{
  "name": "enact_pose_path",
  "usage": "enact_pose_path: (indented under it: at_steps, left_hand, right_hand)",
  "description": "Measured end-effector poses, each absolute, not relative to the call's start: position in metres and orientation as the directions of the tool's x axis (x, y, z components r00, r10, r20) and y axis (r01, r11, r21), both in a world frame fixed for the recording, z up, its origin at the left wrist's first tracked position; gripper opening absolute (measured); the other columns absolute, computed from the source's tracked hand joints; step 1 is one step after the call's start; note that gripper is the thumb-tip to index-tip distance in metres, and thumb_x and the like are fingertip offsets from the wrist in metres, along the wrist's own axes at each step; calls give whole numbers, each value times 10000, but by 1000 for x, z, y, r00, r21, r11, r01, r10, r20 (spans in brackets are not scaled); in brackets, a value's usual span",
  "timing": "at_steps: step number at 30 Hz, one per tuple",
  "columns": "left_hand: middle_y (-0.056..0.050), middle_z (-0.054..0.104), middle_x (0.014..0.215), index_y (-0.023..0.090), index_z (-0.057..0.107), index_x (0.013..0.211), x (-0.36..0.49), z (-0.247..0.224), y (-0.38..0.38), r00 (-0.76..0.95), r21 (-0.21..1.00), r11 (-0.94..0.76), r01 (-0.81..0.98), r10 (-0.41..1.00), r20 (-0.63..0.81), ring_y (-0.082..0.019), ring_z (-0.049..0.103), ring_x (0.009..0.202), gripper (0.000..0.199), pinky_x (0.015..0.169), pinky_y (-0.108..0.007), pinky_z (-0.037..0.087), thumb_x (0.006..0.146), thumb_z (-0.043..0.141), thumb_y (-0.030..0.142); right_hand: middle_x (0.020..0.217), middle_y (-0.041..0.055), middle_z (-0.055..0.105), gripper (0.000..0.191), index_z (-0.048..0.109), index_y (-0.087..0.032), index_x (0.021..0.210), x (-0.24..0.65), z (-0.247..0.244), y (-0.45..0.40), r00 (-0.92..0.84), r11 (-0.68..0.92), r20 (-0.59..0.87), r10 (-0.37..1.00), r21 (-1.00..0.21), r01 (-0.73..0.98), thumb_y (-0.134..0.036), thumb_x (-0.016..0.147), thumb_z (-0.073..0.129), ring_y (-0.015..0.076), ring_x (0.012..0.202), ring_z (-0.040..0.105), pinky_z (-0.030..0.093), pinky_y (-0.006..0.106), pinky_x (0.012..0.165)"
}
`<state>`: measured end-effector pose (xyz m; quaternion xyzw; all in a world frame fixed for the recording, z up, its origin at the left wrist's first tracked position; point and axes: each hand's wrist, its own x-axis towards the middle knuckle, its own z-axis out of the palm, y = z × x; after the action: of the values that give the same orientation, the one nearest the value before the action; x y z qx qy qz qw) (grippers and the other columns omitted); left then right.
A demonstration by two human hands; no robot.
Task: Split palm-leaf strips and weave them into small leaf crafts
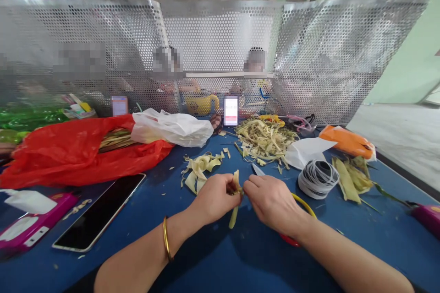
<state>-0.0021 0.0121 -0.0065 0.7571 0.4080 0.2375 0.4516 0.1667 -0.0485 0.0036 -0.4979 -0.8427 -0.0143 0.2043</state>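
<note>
My left hand point(218, 197) pinches a pale green strip of dried leaf point(233, 217), whose ends stick out above and below the fingers. Close against it on the right, my right hand point(270, 199) has its fingers closed at the same piece; what they grip is too small to tell. Scissors lie under my right hand, with the blade point(257, 170) showing beyond the knuckles and a yellow and red handle point(304, 203) beside the wrist. Just beyond my left hand are loose pale leaf pieces point(201, 168).
A heap of leaf scraps point(266, 139) lies at the back. White coiled strip point(318, 179) and larger leaves point(350, 178) sit right. A red bag point(68, 151), a phone point(103, 213) and a magenta power strip point(37, 224) are left. A perforated metal screen point(220, 32) stands behind.
</note>
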Motion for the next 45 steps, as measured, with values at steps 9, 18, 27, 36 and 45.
enact_pose_path:
  at_steps: [9, 18, 27, 36, 45]
  left_hand:
    - [-35, 680, 637, 143, 599, 750, -7, 14, 9, 811, 974, 225, 35, 563, -160, -65, 472, 465, 191, 453, -190, 327, 678, 719, 272]
    - [-1, 637, 639, 143, 599, 764, 5, 1, 7, 533, 987, 130, -90, 844, -63, -81, 485, 507, 215, 502, -211, 380, 689, 712, 311]
    - [-30, 693, 732, 152, 656, 840, 5, -5, 9, 440, 969, -153, 194, 897, 54, -163, 628, 663, 162, 610, -248, 461, 734, 621, 269]
    - [-15, 677, 678, 167, 652, 712, -1, -8, 9, 583, 889, -280, 361, 812, 19, -163, 612, 644, 98, 571, -237, 410, 721, 576, 229]
    - [-13, 654, 623, 140, 640, 776, -4, 9, 12, 768, 974, 151, 169, 600, -226, -102, 526, 549, 167, 523, -210, 367, 686, 701, 267]
  right_hand:
    - [563, -49, 415, 287, 511, -167, 608, 182, 21, -38, -417, 21, -49, 908, -987, 161, -352, 816, 581, 88, 541, 347, 265, 236, 521]
    - [481, -97, 346, 174, 554, -152, 610, 160, 3, -41, -222, -321, -252, 942, -870, -375, -247, 685, 680, 31, 415, 168, 234, 218, 460]
    - [545, -52, 427, 213, 548, -169, 610, 146, -7, -47, -6, -215, -217, 976, -963, -160, -326, 741, 605, 64, 442, 278, 262, 241, 472]
    - [643, -13, 444, 208, 454, -192, 629, 161, -3, -48, -160, 374, 419, 894, -502, 780, -145, 831, 445, 123, 600, 387, 242, 265, 561]
    - [434, -66, 407, 183, 541, -170, 532, 174, 5, -32, -160, -229, -251, 955, -963, 141, -273, 677, 582, 65, 412, 304, 227, 232, 448]
